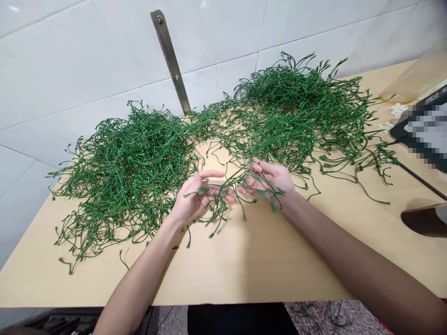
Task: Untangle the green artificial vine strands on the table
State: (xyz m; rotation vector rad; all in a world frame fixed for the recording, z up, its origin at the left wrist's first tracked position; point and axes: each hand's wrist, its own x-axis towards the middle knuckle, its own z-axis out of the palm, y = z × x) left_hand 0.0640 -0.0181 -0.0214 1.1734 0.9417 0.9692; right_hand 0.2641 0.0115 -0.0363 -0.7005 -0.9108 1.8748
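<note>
A loose bunch of thin green artificial stems [220, 204] with small forked tips hangs between my two hands, above the table. My left hand [195, 197] cups its part of the bunch with curled fingers, the upper finger held out straight. Stems cross in front of its fingers and partly hide them. My right hand [275, 179] has thumb and fingers closed around the other part, and several stem ends droop below it. To the left of my hands lies a large tangled heap of the same stems [129, 158]. Another heap [296, 107] spreads behind and to the right.
The pale wooden table [209, 274] stands against a white tiled wall [87, 56]. A metal bracket [171, 60] is bolted to that wall. At the right are a dark-framed device [424, 125], a black cable [422, 179], white small pieces [398, 110] and a dark brown round object [424, 220].
</note>
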